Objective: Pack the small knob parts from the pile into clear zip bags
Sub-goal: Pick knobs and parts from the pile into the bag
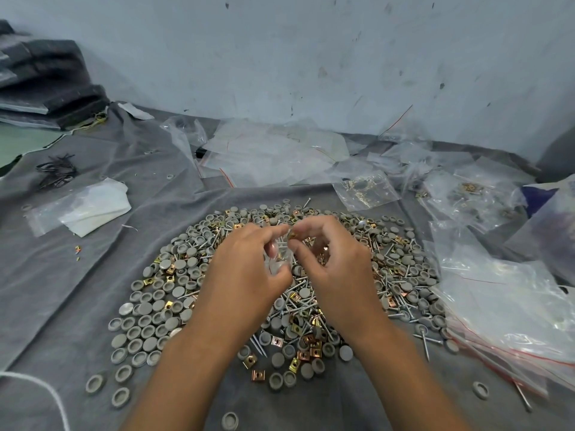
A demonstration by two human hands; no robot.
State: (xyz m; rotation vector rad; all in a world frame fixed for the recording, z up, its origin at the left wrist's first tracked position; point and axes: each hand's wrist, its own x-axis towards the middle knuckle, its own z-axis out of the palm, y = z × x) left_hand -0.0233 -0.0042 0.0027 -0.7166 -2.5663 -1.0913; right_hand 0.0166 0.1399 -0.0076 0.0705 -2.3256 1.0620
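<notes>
Head view: a small clear zip bag (278, 261) sits above the middle of the pile (280, 287) of grey knob caps, screws and brass clips, held in the curled fingers of the left hand (245, 269). Just beside it, the right hand (331, 259) pinches a small brass clip (292, 234) at the bag's mouth. More clear bags (510, 306) lie to the right on the grey-clothed tabletop (77, 275).
</notes>
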